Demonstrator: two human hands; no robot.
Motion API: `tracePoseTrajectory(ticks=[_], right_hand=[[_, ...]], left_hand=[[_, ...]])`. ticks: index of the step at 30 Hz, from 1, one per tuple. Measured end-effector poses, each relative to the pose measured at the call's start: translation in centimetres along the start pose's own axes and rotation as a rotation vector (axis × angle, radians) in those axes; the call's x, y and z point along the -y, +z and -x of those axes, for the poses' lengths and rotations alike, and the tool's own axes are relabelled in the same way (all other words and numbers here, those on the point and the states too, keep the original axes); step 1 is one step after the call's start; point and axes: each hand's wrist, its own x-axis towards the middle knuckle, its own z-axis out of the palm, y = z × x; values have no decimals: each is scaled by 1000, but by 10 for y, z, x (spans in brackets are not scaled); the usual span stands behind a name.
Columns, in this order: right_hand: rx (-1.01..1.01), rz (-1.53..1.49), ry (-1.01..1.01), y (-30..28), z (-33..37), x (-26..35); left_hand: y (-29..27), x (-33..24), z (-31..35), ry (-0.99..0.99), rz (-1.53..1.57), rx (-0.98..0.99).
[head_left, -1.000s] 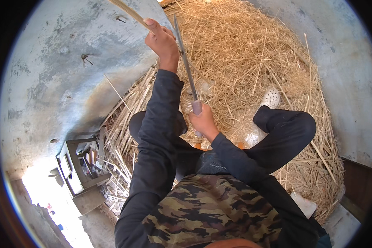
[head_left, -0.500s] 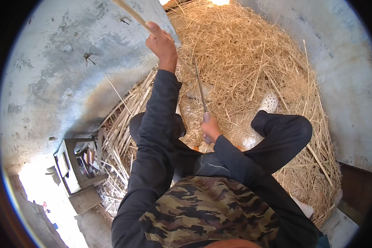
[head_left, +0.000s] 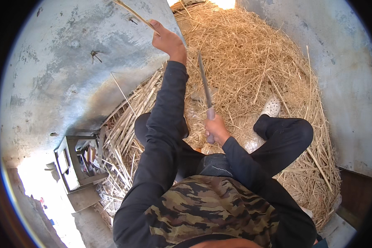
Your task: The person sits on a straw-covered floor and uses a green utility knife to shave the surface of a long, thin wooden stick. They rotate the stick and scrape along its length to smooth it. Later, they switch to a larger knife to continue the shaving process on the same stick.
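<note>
My left hand (head_left: 169, 43), raised at the upper left on an outstretched arm, is closed round a pale split cane strip (head_left: 133, 15). The strip slants up and left past the frame's top edge. My right hand (head_left: 217, 129) grips the handle of a long knife (head_left: 205, 80) above my lap. Its narrow dark blade points away from me, slightly to the left, and stands apart from the strip. A heap of straw-coloured shavings (head_left: 244, 53) spreads behind the blade.
A bundle of split strips (head_left: 122, 136) lies along the left wall (head_left: 86, 62). Nearer sits a dark-framed box (head_left: 72, 165) with odds and ends. My right foot, in a white clog (head_left: 271, 106), rests on the shavings. Another wall (head_left: 339, 82) rises at the right.
My left hand has moved slightly right with the strip. The strip's length that ran from this hand toward the blade no longer shows. The knife has shifted a little nearer and right.
</note>
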Motion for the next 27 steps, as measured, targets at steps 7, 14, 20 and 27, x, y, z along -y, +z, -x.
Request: tracePoseTrajectory(ticks=[7, 14, 20, 27], right_hand=[[-19, 96, -261, 33, -11, 11], [-31, 337, -136, -38, -5, -2], [15, 223, -182, -36, 40, 14], [8, 30, -108, -29, 52, 23]], left_hand=[[10, -2, 12, -183, 20, -95], [-23, 7, 6, -160, 41, 125], [-16, -39, 29, -107, 112, 305], [-25, -22, 37, -39, 200, 453]])
